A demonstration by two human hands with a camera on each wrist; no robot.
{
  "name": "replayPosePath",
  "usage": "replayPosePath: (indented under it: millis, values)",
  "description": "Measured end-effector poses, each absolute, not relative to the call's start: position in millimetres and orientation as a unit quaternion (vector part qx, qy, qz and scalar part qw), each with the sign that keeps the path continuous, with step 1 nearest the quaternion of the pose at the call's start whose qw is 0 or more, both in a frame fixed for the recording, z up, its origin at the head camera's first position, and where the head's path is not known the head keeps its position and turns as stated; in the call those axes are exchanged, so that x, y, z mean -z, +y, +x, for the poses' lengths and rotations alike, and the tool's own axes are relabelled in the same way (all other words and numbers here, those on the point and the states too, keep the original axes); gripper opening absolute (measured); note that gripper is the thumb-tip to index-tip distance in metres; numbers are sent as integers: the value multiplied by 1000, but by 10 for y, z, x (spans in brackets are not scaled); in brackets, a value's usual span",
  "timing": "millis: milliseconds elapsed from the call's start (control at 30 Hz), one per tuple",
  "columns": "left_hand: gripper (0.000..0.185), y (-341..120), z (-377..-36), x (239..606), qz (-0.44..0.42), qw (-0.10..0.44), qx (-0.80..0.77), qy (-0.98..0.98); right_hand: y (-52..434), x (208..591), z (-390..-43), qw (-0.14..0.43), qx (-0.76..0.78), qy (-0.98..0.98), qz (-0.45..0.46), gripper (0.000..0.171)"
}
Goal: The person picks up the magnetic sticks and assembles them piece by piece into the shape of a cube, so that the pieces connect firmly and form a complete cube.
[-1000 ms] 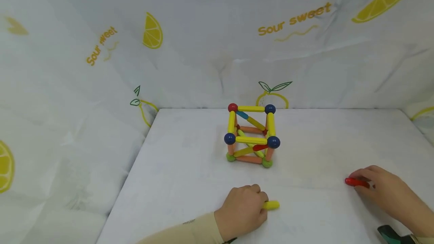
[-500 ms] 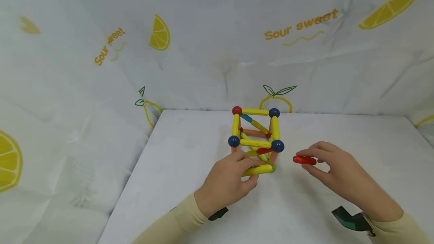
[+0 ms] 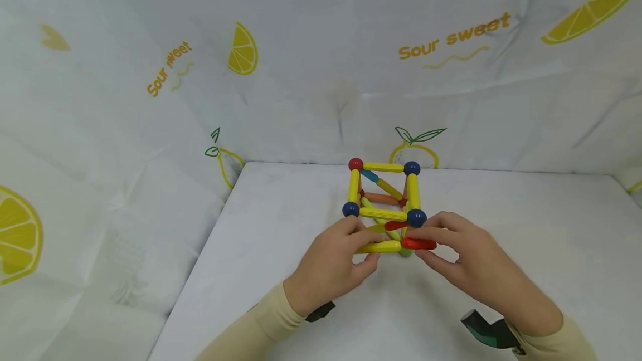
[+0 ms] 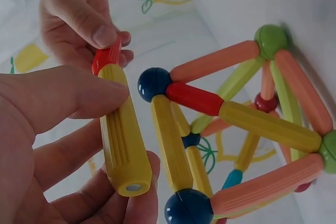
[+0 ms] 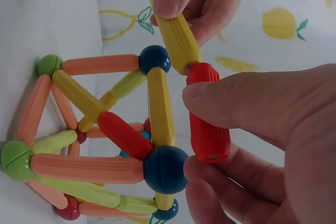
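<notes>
- On my feed, a white surface (image 3: 281, 272) ringed by lemon-print cloth (image 3: 150, 82) carries a cube frame (image 3: 383, 205) of sticks and balls, which looks complete.
- My left hand (image 3: 333, 269) pinches a ribbed yellow stick (image 3: 378, 247) low at the frame's front.
- My right hand (image 3: 473, 263) grips a shorter red stick (image 3: 418, 244), its end meeting the yellow's; I judge neither joined to the frame yet.

Cube frame (image 3: 383, 205), centre frame: yellow, orange, pale green, red, teal rods; navy, red, green balls. Yellow ribbed rod (image 3: 379, 247) and red rod (image 3: 418, 244) showing lower centre. White backdrop (image 3: 150, 71) carrying yellow lemon slices, "Sour sweet" lettering. Beige sleeves (image 3: 261, 325). White table (image 3: 526, 227).
</notes>
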State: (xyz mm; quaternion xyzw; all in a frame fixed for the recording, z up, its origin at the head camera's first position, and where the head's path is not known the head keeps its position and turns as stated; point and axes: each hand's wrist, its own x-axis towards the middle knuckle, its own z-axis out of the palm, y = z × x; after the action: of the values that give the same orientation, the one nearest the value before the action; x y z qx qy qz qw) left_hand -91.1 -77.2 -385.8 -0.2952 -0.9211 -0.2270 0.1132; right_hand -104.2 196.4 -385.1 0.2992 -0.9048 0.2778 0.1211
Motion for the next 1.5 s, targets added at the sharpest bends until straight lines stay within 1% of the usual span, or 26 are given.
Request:
replayPosePath:
  millis: [200, 400, 600, 700, 833, 967, 1067, 1167, 1233, 1367, 1433, 1500]
  values:
    - [28, -774, -911, 3833, -294, 115, 236, -919, 1936, 3863, -1029, 132, -276, -901, 308, 54]
    - [30, -747, -919, 3857, -298, 114, 237, -918, 1920, 3877, -1027, 127, -293, -899, 301, 50]
    - [30, -719, -928, 3907, -301, 82, 241, -919, 1910, 3857, -1025, 124, -374, -875, 283, 45]
    - [29, -705, -923, 3929, -307, 70, 246, -917, 1894, 3846, -1010, 108, -425, -855, 277, 42]
    - [30, -695, -916, 3930, -311, 71, 249, -914, 1875, 3847, -1007, 81, -471, -835, 275, 40]
    - [30, -703, -920, 3911, -311, 72, 246, -915, 1885, 3851, -1035, 78, -470, -837, 269, 37]
    - [29, -727, -964, 3842, -315, 80, 233, -916, 1918, 3796, -1134, 88, -445, -849, 271, 34]
    - [29, -747, -1089, 3681, -310, 83, 214, -923, 1967, 3674, -1327, 99, -416, -859, 282, 33]
    - [30, -746, -1223, 3542, -302, 64, 212, -927, 1998, 3579, -1481, 103, -397, -863, 293, 33]
    - [26, -727, -1532, 3314, -279, 9, 216, -936, 2028, 3438, -1759, 95, -366, -876, 300, 32]
    - [24, -699, -1677, 3256, -271, -9, 212, -939, 2024, 3395, -1883, 88, -356, -881, 299, 31]
    - [28, -663, -1798, 3225, -266, -20, 202, -943, 2017, 3363, -1993, 87, -344, -886, 298, 31]
